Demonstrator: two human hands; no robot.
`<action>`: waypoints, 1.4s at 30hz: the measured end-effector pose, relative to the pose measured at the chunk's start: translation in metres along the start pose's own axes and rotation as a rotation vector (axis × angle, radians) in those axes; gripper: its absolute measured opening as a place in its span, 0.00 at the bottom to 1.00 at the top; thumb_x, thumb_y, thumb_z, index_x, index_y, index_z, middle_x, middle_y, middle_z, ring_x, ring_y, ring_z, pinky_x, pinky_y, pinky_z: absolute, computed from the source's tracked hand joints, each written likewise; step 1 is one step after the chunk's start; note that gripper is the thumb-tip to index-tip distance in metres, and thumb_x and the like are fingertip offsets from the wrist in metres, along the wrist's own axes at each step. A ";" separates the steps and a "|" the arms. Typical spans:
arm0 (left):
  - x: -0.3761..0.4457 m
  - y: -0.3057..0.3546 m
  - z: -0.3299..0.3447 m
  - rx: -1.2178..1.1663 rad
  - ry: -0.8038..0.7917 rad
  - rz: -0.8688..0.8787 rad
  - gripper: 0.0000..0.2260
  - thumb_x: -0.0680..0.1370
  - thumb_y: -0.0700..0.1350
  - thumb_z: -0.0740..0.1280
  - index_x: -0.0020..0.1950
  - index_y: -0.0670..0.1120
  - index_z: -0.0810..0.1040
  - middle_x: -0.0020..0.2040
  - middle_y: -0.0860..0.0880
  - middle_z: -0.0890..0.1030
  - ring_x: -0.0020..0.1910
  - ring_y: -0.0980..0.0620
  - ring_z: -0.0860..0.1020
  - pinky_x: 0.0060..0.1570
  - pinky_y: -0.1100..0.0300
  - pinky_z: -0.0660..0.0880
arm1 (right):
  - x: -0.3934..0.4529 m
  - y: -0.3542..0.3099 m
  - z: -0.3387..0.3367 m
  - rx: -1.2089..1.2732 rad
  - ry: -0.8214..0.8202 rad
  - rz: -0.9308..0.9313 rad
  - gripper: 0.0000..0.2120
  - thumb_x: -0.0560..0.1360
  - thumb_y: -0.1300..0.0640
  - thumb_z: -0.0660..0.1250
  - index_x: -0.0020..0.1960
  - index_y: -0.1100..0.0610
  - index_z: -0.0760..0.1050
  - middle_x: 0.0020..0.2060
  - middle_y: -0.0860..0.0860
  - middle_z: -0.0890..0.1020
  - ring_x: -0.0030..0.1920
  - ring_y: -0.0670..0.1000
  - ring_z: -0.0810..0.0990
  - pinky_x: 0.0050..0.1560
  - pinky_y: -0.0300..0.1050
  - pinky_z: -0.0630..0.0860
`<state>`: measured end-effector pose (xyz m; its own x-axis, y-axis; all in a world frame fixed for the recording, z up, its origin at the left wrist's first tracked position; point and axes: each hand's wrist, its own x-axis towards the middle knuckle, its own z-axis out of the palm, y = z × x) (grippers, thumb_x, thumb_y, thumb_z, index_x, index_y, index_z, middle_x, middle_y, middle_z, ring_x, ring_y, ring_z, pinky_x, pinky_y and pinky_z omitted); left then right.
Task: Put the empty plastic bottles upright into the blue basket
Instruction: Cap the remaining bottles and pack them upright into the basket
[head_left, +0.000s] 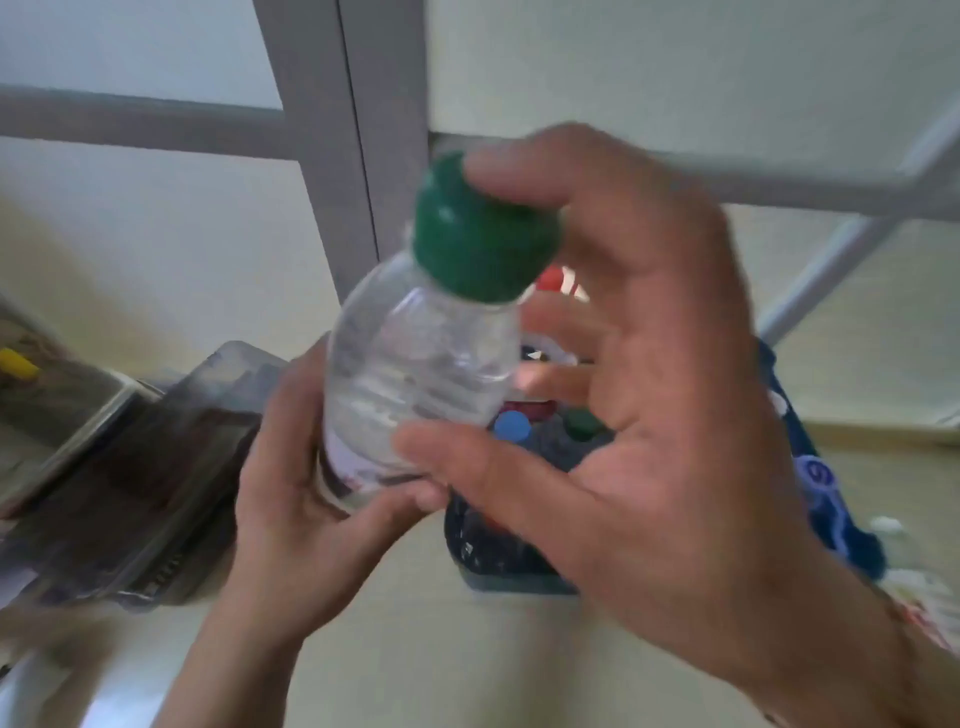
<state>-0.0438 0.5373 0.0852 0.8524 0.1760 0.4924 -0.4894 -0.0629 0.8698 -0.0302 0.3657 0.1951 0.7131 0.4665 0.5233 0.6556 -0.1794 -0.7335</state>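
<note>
Centrally, the bottle (421, 364) stands nearly upright above the basket (498, 561) at lower centre. Left hand (306, 493) fingers clamp its base; right hand (649, 395) fingers spread, one touching the cap (483, 234).

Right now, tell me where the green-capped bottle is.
Head view, centre: the green-capped bottle is held up, left hand gripping its base, right hand at its cap, above the blue basket.

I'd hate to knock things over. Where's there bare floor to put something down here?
Bare floor lies in front, between the dark trays on the left and the basket. More lies left of the grey post. It is crowded at the basket, full of capped bottles, with blue cloth to its right.
</note>
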 end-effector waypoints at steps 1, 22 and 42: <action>0.013 0.010 0.011 0.007 -0.098 0.036 0.29 0.71 0.55 0.77 0.68 0.51 0.71 0.60 0.55 0.80 0.59 0.54 0.79 0.56 0.59 0.76 | 0.000 -0.001 -0.017 -0.024 0.053 0.046 0.29 0.71 0.53 0.76 0.66 0.46 0.65 0.60 0.36 0.75 0.59 0.46 0.79 0.53 0.42 0.80; 0.017 -0.041 0.073 1.037 -0.902 0.225 0.28 0.65 0.70 0.64 0.58 0.56 0.78 0.46 0.58 0.83 0.46 0.51 0.77 0.47 0.52 0.69 | -0.122 0.115 -0.016 -0.263 0.005 0.289 0.30 0.70 0.57 0.76 0.66 0.44 0.66 0.62 0.40 0.72 0.60 0.43 0.76 0.58 0.42 0.76; -0.005 -0.021 0.081 1.098 -0.778 0.120 0.15 0.60 0.49 0.72 0.46 0.55 0.84 0.41 0.59 0.84 0.44 0.52 0.79 0.43 0.53 0.68 | -0.109 0.110 -0.029 -0.397 -0.360 0.445 0.19 0.77 0.55 0.65 0.63 0.48 0.61 0.54 0.53 0.75 0.49 0.60 0.78 0.40 0.50 0.71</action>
<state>-0.0231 0.4583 0.0669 0.8768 -0.4604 0.1390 -0.4806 -0.8497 0.2169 -0.0287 0.2702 0.0695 0.8535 0.5208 -0.0174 0.4097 -0.6913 -0.5952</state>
